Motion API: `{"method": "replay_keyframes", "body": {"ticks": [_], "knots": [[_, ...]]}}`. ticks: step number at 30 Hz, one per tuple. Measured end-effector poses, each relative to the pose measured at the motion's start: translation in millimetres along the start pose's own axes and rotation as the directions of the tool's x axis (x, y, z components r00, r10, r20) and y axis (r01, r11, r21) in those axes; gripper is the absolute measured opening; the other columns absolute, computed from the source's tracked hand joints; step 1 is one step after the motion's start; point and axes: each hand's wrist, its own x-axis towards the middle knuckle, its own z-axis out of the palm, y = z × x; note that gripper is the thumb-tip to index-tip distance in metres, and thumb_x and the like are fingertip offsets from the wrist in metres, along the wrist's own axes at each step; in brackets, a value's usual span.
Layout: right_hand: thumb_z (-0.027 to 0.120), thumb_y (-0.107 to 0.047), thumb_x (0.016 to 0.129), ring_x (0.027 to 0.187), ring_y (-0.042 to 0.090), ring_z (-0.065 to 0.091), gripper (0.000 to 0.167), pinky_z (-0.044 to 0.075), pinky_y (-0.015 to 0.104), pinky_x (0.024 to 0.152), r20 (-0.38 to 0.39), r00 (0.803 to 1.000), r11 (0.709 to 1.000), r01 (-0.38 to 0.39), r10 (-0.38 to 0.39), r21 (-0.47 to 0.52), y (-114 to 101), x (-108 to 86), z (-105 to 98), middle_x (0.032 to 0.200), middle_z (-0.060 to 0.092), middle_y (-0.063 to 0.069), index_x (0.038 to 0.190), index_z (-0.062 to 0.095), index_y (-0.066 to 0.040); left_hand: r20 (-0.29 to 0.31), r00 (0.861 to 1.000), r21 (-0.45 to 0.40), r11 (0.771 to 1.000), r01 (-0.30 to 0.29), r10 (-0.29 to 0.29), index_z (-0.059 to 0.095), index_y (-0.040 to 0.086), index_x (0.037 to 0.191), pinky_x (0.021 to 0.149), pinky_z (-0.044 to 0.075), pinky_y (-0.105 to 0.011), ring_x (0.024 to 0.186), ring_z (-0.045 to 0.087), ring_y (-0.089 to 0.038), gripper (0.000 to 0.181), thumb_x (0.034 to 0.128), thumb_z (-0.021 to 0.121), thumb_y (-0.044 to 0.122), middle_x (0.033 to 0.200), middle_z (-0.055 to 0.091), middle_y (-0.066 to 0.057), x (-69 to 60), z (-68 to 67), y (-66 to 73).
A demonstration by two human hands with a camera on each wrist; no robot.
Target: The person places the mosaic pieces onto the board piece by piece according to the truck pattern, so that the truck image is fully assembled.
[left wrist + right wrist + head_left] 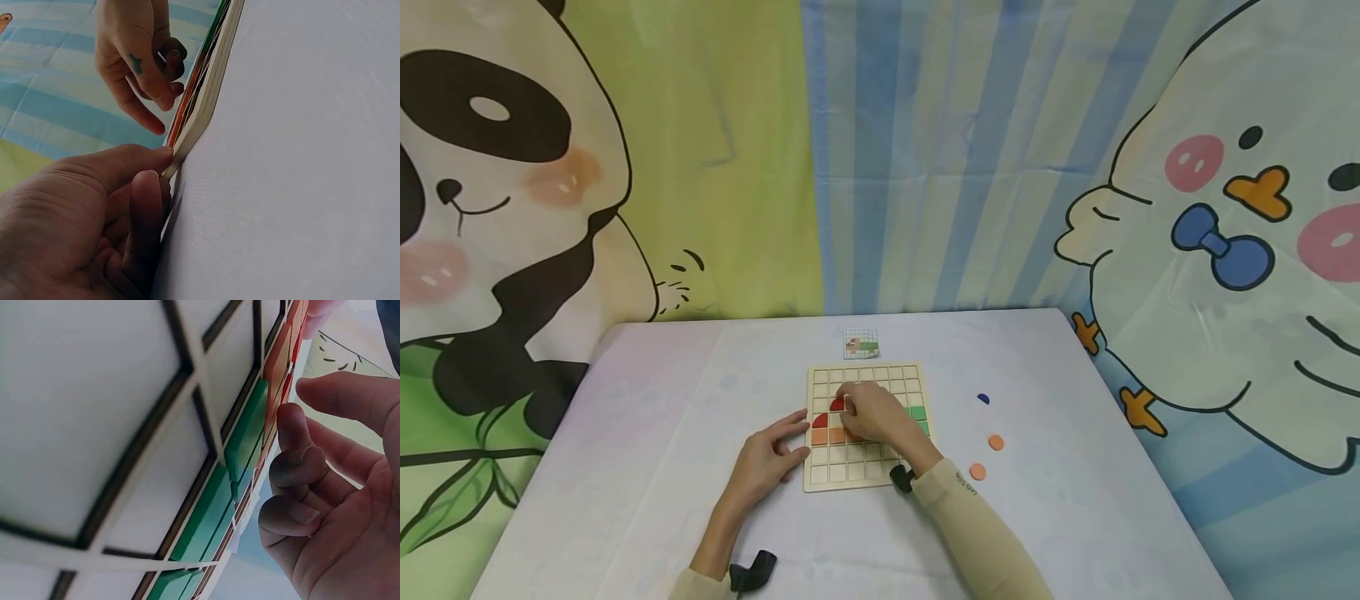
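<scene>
A light wooden grid board (848, 475) lies on the table with flat coloured pieces in its cells. Red pieces (821, 422), orange squares (819, 437) and green squares (918, 413) show there. Over the board's middle hangs my right hand (876, 414), its index fingertip close to an upper red piece (837, 405). Its thumb (291, 419) and index stand apart with nothing visible between them; the other fingers bend inward. At the board's left edge my left hand (760, 460) rests with spread fingers, touching the rim. Cells under the right hand are hidden.
Behind the board lies a small picture card (861, 343) with a grid. To the right sit a blue half-disc (983, 399) and two orange discs (996, 442). The white-covered table (685, 400) meets a cartoon-printed curtain (925, 167) at its back edge.
</scene>
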Motion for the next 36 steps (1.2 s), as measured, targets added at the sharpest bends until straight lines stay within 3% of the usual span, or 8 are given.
{"method": "replay_keyframes", "body": {"ticks": [12,20,28,36], "knots": [[0.064,-0.013,0.099,0.055,0.007,0.04,0.033,0.033,0.023,0.054,-0.011,1.0,0.999,0.016,-0.016,0.046,11,-3.3,-1,0.066,0.05,-0.006,0.131,0.071,-0.008,-0.007,1.0,-0.011,1.0,0.002,-0.002,0.073,0.012,0.136,0.047,0.048,-0.025,0.052,0.057,-0.013,0.048,0.0897,0.084,0.01,0.154,0.062,0.006,-0.3,0.9,1.0],[0.066,-0.015,0.101,0.053,0.005,0.044,0.031,0.037,0.022,0.053,-0.04,0.999,0.994,-0.005,0.009,0.109,39,-27.1,-10,0.065,0.058,-0.006,0.13,0.071,-0.005,-0.016,1.0,0.015,1.0,-0.008,0.008,0.072,0.011,0.137,0.047,0.047,-0.025,0.052,0.057,-0.013,0.048,0.0901,0.084,0.011,0.155,0.061,0.004,-0.9,1.9,2.7],[0.07,-0.014,0.099,0.06,0.009,0.053,0.033,0.045,0.027,0.06,-0.104,0.99,0.988,-0.083,0.097,0.13,68,-55.6,-34,0.076,0.066,-0.002,0.13,0.071,-0.003,-0.023,1.0,0.02,1.0,-0.014,0.014,0.072,0.011,0.137,0.047,0.048,-0.025,0.052,0.057,-0.012,0.048,0.0902,0.084,0.011,0.155,0.062,0.004,-0.5,1.2,3.7],[0.074,-0.018,0.099,0.062,0.013,0.055,0.035,0.046,0.028,0.058,-0.155,0.963,0.973,-0.202,0.219,0.116,110,-76.7,-57,0.086,0.07,0.004,0.131,0.07,-0.003,-0.026,1.0,0.015,1.0,-0.004,0.005,0.073,0.011,0.137,0.048,0.048,-0.025,0.054,0.057,-0.012,0.048,0.0896,0.084,0.011,0.155,0.062,0.004,-1.3,2.5,2.3]]}}
